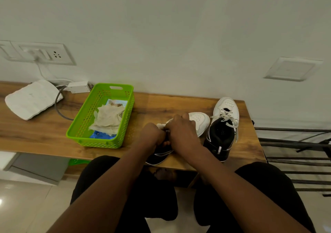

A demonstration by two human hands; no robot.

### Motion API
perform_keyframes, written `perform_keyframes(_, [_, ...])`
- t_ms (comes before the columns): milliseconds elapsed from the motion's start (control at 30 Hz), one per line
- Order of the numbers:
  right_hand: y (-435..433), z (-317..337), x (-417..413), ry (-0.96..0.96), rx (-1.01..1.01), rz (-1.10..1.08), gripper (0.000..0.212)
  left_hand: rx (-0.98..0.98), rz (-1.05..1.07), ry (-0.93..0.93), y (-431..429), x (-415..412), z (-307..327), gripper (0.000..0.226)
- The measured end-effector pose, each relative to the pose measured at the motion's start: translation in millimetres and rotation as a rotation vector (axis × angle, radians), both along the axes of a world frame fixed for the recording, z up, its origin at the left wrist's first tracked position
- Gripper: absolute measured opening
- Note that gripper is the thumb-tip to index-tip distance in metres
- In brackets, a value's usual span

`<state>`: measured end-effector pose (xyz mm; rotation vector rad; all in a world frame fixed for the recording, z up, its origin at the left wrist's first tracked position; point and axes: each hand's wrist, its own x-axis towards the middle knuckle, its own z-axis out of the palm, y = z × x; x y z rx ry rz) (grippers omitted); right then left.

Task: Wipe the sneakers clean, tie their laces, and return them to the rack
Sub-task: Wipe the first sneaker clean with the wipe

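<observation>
Two black-and-white sneakers stand on the wooden table [44, 134]. The left sneaker [200, 120] lies under both my hands, its white toe pointing away. My left hand [152, 134] and my right hand [180, 130] are closed on its white laces over the tongue; the laces are mostly hidden by my fingers. The right sneaker [222, 130] stands beside it near the table's right end, with its white laces hanging loose. A crumpled whitish cloth [109, 118] lies in the green basket [78, 123].
A white pad [30, 98] and a white adapter [78, 87] with cables lie at the table's back left under a wall socket [41, 53]. A dark metal rack [295, 159] stands to the right of the table. My knees are below the table edge.
</observation>
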<state>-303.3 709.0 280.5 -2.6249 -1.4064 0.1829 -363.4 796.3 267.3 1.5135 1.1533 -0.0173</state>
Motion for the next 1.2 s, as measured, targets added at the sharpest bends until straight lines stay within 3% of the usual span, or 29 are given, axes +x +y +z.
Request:
perform_keyframes(100, [0, 3, -3, -0.088, -0.083, -0.067, 0.025, 0.046, 0.098, -0.02, -2, 0, -6, 0.026])
perform_keyframes(233, [-1, 2, -5, -0.066, -0.078, -0.137, 0.02, -0.029, 0.146, -0.036, 2, -3, -10, 0.014])
perform_keyframes(367, [-6, -7, 2, 0.346, 0.145, -0.143, 0.022, -0.082, 0.175, -0.041, 2, -14, -2, 0.019])
perform_keyframes(433, [-11, -5, 3, 0.405, 0.085, -0.084, 0.021, -0.079, 0.17, -0.031, 0, -14, 2, 0.025])
perform_keyframes(533, [-14, -2, 2, 0.301, 0.069, -0.135, 0.021, -0.076, 0.196, -0.023, -1, -9, 3, 0.025])
perform_keyframes(633, [-10, 1, 7, 0.029, 0.025, -0.192, 0.023, -0.116, 0.227, -0.029, -4, -5, 5, 0.018])
perform_keyframes(767, [-1, 2, 6, -0.102, -0.089, -0.155, 0.023, -0.139, 0.259, -0.044, -3, -4, 3, 0.018])
perform_keyframes(833, [2, 0, 1, -0.097, -0.065, -0.145, 0.022, -0.143, 0.257, -0.059, -3, -6, 4, 0.015])
perform_keyframes(967, [-2, -7, -2, 0.197, 0.082, -0.093, 0.023, -0.011, 0.171, -0.065, -7, -15, -2, 0.03])
perform_keyframes(1133, [5, -10, 4, 0.002, 0.08, -0.127, 0.026, 0.032, 0.15, -0.031, -7, -10, -9, 0.033])
perform_keyframes(1200, [11, -13, 1, 0.033, 0.101, -0.091, 0.024, 0.026, 0.178, -0.048, -5, -13, -9, 0.036])
